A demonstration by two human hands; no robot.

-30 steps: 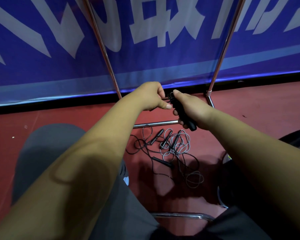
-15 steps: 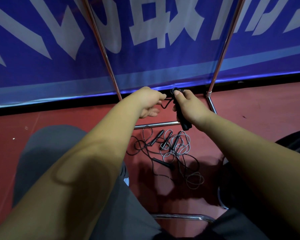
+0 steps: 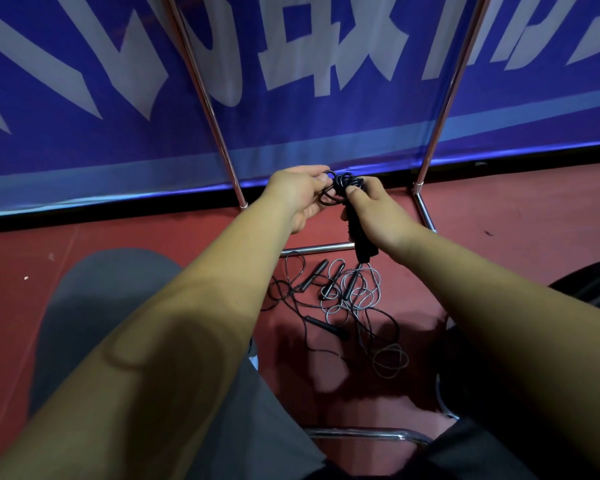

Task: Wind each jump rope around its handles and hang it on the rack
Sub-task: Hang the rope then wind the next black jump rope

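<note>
1. The black jump rope (image 3: pixel 363 251) is held up just above the centre of the view, toward twelve o'clock. Its handles stand nearly upright in the right hand (image 3: pixel 381 213), whose fingers curl round them while the thumb presses the cord bunched at the top.
2. At nine o'clock of the rope, the left hand (image 3: pixel 300 197) pinches a loop of cord (image 3: pixel 340 183) between thumb and fingers.
3. At six o'clock of the held rope, loose ropes (image 3: pixel 343 296) lie tangled on the red floor (image 3: pixel 499 237), black and grey cords overlapping.
4. The rack (image 3: pixel 207 95) has chrome poles rising at eleven and one o'clock, in front of a blue banner (image 3: pixel 309 133).
</note>
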